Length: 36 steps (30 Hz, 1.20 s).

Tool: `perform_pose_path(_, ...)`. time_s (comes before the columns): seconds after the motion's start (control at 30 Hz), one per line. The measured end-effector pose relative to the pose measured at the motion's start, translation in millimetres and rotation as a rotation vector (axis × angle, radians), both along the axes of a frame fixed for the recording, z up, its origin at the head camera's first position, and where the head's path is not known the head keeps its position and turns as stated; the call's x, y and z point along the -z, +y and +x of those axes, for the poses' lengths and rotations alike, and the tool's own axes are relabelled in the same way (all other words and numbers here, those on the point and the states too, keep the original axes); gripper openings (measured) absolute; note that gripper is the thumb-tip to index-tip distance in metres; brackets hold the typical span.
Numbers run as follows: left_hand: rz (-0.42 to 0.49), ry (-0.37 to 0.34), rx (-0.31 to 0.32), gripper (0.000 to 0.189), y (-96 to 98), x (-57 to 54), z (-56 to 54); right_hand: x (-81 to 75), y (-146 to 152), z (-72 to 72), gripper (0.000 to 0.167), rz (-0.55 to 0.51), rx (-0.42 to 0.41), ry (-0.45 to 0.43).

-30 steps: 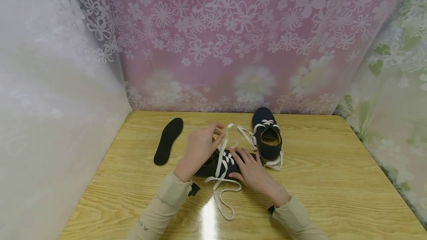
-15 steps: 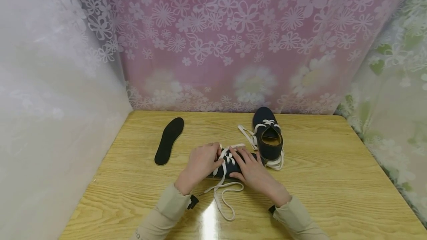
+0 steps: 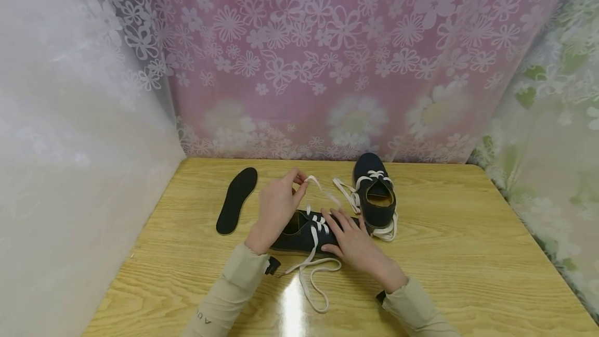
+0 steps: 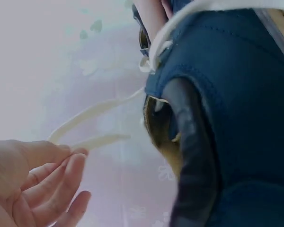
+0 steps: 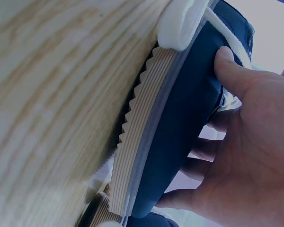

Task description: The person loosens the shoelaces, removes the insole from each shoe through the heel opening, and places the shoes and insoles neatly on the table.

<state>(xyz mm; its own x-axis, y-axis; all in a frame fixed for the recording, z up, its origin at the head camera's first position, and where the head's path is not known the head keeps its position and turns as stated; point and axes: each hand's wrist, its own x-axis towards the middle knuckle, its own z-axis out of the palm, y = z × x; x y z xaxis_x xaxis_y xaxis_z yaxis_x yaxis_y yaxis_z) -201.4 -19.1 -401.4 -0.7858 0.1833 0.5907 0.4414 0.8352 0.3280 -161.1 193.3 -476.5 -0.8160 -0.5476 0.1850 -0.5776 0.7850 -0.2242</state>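
A dark navy canvas sneaker [image 3: 292, 246] lies on the table with its toe to the right. Up and to the left of its eyelets, my left hand [image 3: 277, 204] pinches a white shoelace [image 3: 314, 181] between thumb and index finger. In the left wrist view the lace [image 4: 92, 113] runs from those fingertips toward the shoe. My right hand [image 3: 357, 241] holds the sneaker's toe, thumb on the near side and fingers over the top, as the right wrist view shows. The other lace end [image 3: 304, 280] lies loose in front of the shoe.
A second navy sneaker [image 3: 369, 165] stands behind and to the right, with its white laces [image 3: 345, 189] beside it. A black insole [image 3: 236, 199] lies at the left on the wooden table [image 3: 468, 254]. A flowered curtain [image 3: 299, 66] hangs behind the table.
My left hand dipped down to the eyelets, then rose and moved back up with the lace. The raised lace loop is now smaller. The right hand stays on the toe.
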Motion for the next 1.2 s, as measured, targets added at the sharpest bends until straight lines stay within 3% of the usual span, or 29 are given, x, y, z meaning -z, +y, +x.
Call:
perform_pose_path(0.2, -0.099, -0.133, -0.001, 0.011, -4.3, 13.1, -1.5, 2.4, -0.5, 0.4, 0.077, 0.002, -0.002, 0.017)
perform_pose_path(0.3, -0.102, -0.194, 0.006, 0.010, -8.9, 17.9, 0.8, 1.7, -0.5, 1.2, 0.077, -0.005, -0.001, 0.019)
perform_pose_path(0.57, -0.098, -0.124, -0.003, 0.006, -26.4, 13.6, 12.5, -1.0, -0.9, 0.7, 0.077, -0.011, 0.008, 0.011)
perform_pose_path(0.73, -0.102, -0.114, 0.049, 0.004, -32.8, 10.6, 21.0, -4.4, -0.9, 1.6, 0.077, -0.019, 0.015, -0.030)
perform_pose_path(0.97, -0.257, -0.102, 0.215, 0.008, -38.7, 26.2, 24.5, -3.4, 0.1, 2.0, 0.077, -0.017, 0.014, -0.016)
perform_pose_path(1.07, -0.323, -0.106, 0.230, 0.010, -40.4, 33.4, 24.9, -2.6, 0.1, 2.0, 0.077, -0.016, 0.011, -0.005)
perform_pose_path(1.2, -0.370, -0.108, 0.203, 0.008, -41.1, 42.4, 24.2, -2.0, -0.6, 1.8, 0.077, -0.021, 0.009, -0.006)
